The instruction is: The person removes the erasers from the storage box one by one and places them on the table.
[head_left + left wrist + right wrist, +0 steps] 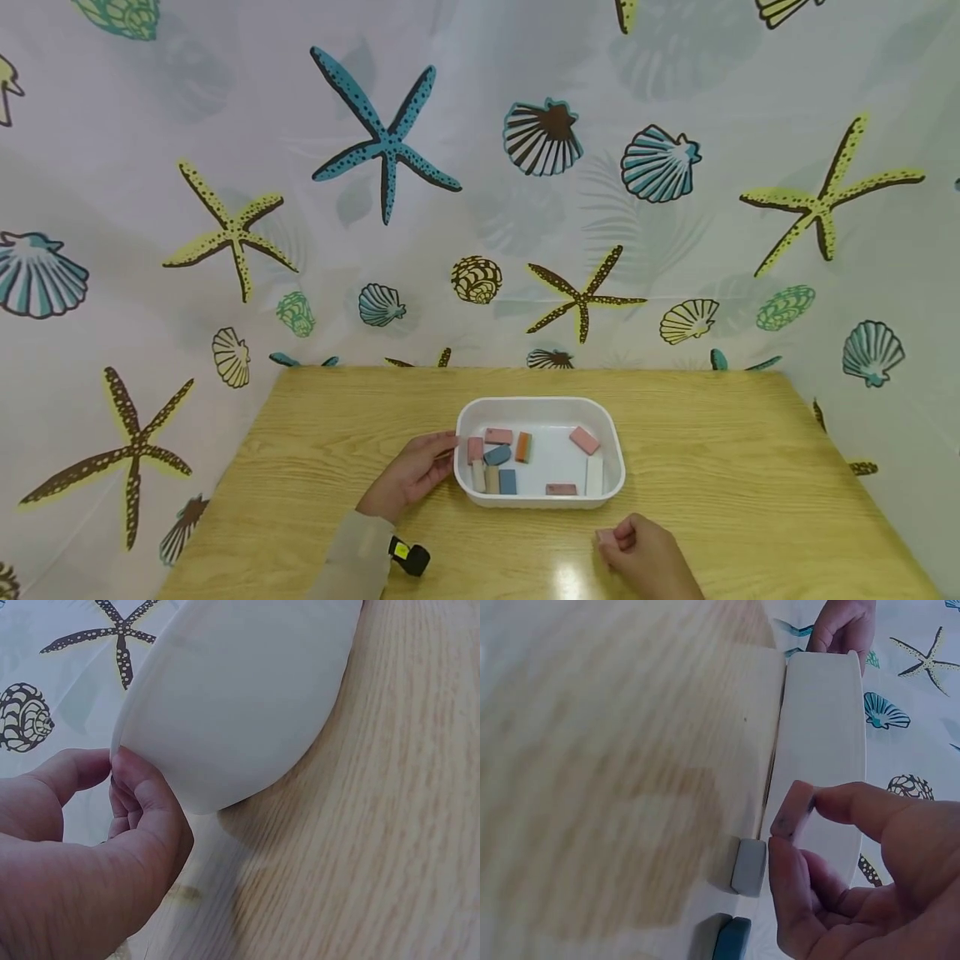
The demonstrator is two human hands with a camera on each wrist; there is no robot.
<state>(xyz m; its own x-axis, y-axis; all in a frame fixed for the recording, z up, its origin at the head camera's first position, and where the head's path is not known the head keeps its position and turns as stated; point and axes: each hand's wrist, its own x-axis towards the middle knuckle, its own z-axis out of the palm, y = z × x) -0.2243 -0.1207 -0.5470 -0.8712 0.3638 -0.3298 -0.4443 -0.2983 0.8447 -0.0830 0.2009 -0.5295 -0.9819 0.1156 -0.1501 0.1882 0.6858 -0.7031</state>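
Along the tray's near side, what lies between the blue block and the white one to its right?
In the head view, a pink block lies between the blue block and the white block, with bare tray floor either side.

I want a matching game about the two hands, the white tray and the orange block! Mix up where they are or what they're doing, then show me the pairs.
Things:
1. left hand
2. right hand
3. white tray
4. orange block

Places and doings:
A. lies inside the tray
B. holds a small pink block
C. sits on the wooden table
D. pinches the edge of the tray

Right pairs: 1-D, 2-B, 3-C, 4-A
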